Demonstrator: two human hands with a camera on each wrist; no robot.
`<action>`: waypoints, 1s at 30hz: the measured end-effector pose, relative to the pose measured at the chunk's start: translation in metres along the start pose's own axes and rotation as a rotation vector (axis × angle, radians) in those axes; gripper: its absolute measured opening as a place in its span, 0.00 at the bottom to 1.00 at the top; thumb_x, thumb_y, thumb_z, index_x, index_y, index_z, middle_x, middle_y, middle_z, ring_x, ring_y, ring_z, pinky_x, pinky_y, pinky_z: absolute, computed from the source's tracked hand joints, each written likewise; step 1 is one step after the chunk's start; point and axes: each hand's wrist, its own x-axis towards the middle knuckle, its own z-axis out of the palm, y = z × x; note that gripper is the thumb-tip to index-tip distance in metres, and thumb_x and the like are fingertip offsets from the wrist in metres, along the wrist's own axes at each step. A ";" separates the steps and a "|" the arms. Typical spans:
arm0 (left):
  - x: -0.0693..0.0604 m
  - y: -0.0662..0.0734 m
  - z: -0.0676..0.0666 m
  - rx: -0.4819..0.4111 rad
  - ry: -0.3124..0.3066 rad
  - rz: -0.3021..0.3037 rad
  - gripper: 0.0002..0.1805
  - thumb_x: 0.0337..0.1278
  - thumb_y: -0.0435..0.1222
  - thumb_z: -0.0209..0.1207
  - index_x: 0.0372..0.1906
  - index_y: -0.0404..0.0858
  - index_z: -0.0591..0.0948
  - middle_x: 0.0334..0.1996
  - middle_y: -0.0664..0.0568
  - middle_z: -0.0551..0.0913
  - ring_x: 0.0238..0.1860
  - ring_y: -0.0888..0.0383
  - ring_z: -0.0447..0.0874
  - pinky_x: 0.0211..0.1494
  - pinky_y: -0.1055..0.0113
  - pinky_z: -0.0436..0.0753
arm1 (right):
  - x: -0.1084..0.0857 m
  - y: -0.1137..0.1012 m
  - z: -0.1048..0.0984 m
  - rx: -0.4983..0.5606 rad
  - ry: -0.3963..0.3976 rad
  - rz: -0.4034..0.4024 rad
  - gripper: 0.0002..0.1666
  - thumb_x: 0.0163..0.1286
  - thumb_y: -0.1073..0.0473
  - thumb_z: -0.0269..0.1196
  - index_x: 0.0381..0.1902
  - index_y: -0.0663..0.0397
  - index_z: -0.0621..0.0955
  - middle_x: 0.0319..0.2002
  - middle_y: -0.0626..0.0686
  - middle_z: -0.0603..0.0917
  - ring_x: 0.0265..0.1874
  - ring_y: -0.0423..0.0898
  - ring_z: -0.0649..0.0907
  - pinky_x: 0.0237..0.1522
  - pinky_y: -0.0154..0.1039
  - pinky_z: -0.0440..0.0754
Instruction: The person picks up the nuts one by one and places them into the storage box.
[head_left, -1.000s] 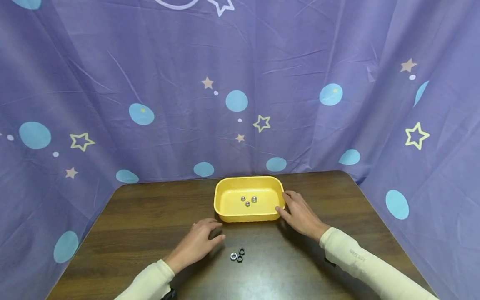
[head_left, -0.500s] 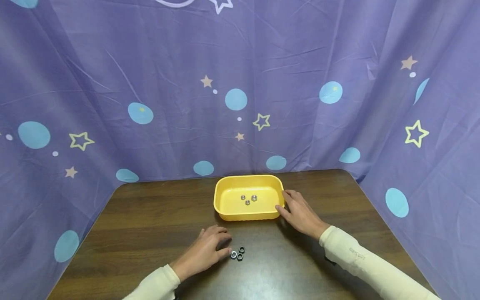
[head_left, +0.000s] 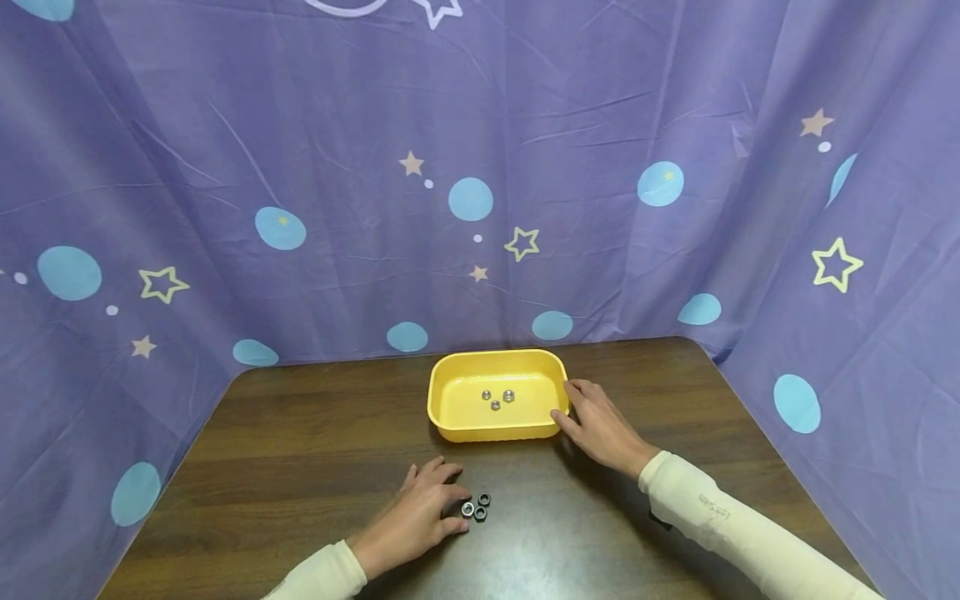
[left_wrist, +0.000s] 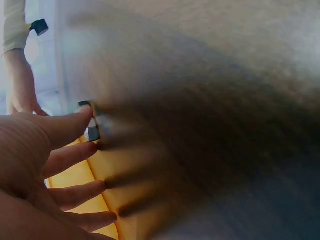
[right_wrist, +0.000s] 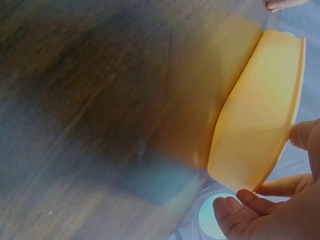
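Observation:
My left hand (head_left: 415, 515) reaches to three loose nuts on the table. Its thumb and index finger stand apart on either side of the silver nut (head_left: 468, 509); whether they touch it is hard to tell. Against that one lie two dark nuts, a front one (head_left: 481, 514) and a back one (head_left: 484, 500). In the left wrist view, dark nuts (left_wrist: 93, 133) show by the thumb and index fingertips. My right hand (head_left: 606, 427) grips the right end of a yellow plastic bin (head_left: 495, 434), its thumb on the rim in the right wrist view (right_wrist: 295, 134).
Inside the bin lie three small silver nuts, one of them the larger (head_left: 508, 396). The dark wooden table (head_left: 300, 433) carries the bin near its back edge. A purple curtain (head_left: 360, 250) with stars and dots hangs behind and at both sides.
My left hand has moved right and toward the front, from beside the bin's front left corner to the loose nuts. The right hand has stayed at the bin.

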 end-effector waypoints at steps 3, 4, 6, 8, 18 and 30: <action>-0.001 0.000 0.003 0.026 0.018 0.008 0.16 0.60 0.40 0.80 0.52 0.42 0.93 0.68 0.37 0.83 0.74 0.27 0.73 0.67 0.13 0.65 | 0.000 -0.001 0.000 -0.002 -0.001 0.001 0.36 0.81 0.50 0.68 0.74 0.73 0.76 0.68 0.72 0.79 0.67 0.67 0.79 0.72 0.64 0.77; -0.001 0.000 0.004 0.031 0.024 0.011 0.16 0.59 0.39 0.80 0.51 0.42 0.93 0.67 0.38 0.83 0.74 0.27 0.73 0.67 0.13 0.65 | 0.000 -0.001 0.000 -0.003 -0.004 0.002 0.36 0.81 0.50 0.68 0.74 0.73 0.76 0.68 0.72 0.79 0.67 0.67 0.79 0.72 0.64 0.77; -0.001 -0.001 0.005 0.033 0.034 0.014 0.14 0.59 0.39 0.81 0.48 0.43 0.93 0.67 0.38 0.84 0.74 0.27 0.74 0.67 0.13 0.66 | 0.000 -0.001 0.000 -0.003 -0.009 0.008 0.37 0.82 0.50 0.68 0.74 0.73 0.76 0.68 0.72 0.79 0.67 0.67 0.79 0.72 0.64 0.77; -0.001 0.000 0.006 0.035 0.041 0.019 0.11 0.58 0.38 0.81 0.45 0.44 0.93 0.66 0.38 0.85 0.74 0.27 0.74 0.67 0.13 0.66 | 0.000 -0.001 0.001 -0.001 -0.016 0.016 0.37 0.82 0.50 0.68 0.74 0.73 0.76 0.69 0.72 0.78 0.68 0.67 0.79 0.72 0.64 0.77; -0.001 0.003 0.005 0.058 0.060 0.011 0.06 0.59 0.35 0.79 0.38 0.44 0.91 0.65 0.39 0.86 0.73 0.28 0.76 0.67 0.14 0.67 | 0.000 -0.001 0.001 0.001 -0.017 0.019 0.37 0.82 0.50 0.68 0.75 0.72 0.75 0.69 0.72 0.78 0.68 0.67 0.78 0.72 0.64 0.77; -0.004 0.003 -0.009 0.037 0.120 -0.012 0.08 0.56 0.32 0.80 0.35 0.40 0.90 0.63 0.38 0.87 0.72 0.26 0.76 0.66 0.13 0.67 | -0.001 -0.001 0.001 0.008 -0.006 0.007 0.37 0.82 0.51 0.68 0.74 0.75 0.75 0.69 0.73 0.77 0.68 0.67 0.78 0.72 0.64 0.77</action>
